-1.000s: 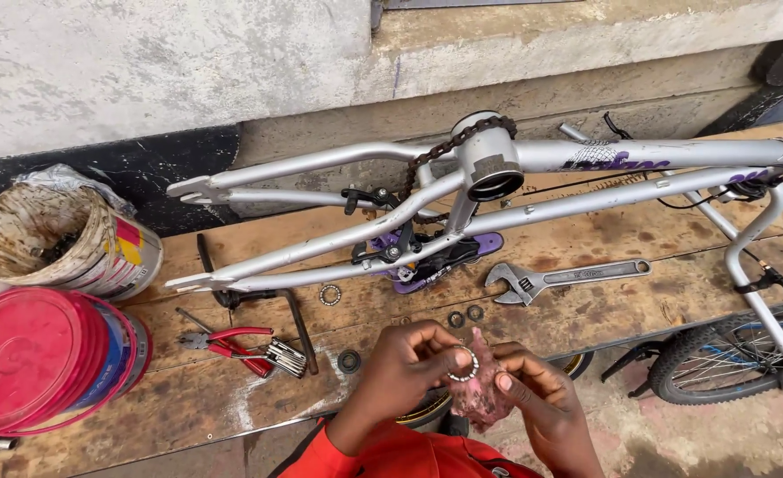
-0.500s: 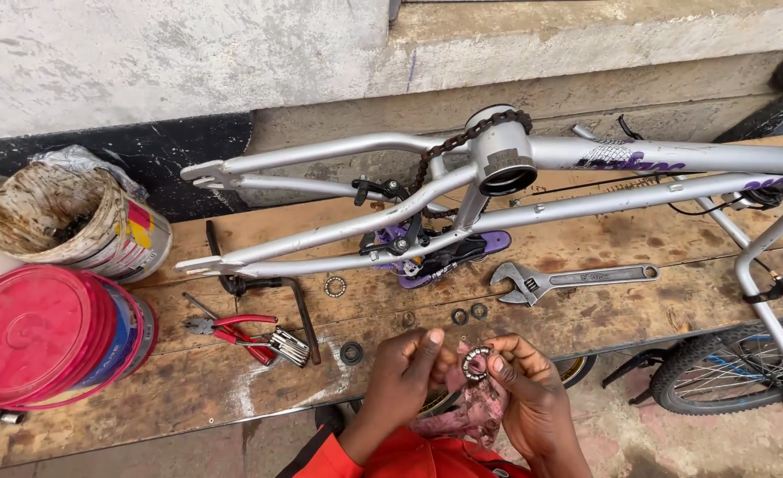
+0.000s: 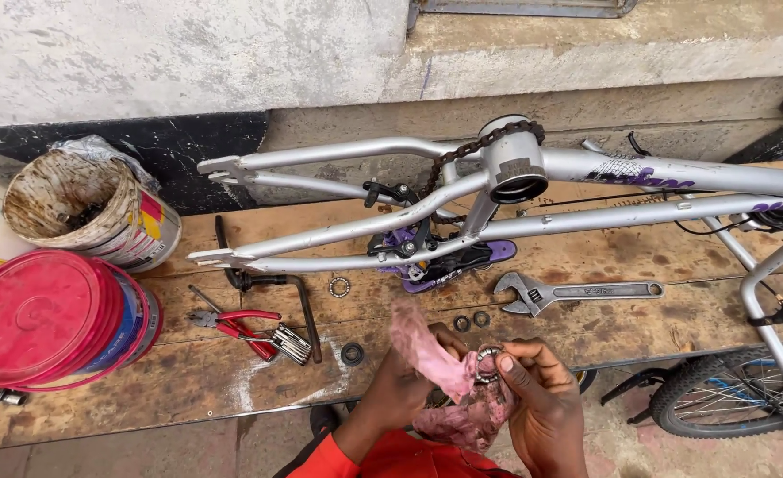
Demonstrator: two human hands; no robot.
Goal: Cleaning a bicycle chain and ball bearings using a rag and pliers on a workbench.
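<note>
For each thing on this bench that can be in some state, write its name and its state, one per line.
Bicycle frame: lying on its side, chain draped over its shell.
Adjustable wrench: lying flat.
Red-handled pliers: lying flat.
Red-lidded bucket: closed, tipped over.
Dirty bucket: open.
Bearing ring: gripped by right hand.
Pink rag: held by left hand.

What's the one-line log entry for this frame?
left hand: holds pink rag | right hand: pinches bearing ring against rag | bench: silver bike frame, adjustable wrench, red-handled pliers
</note>
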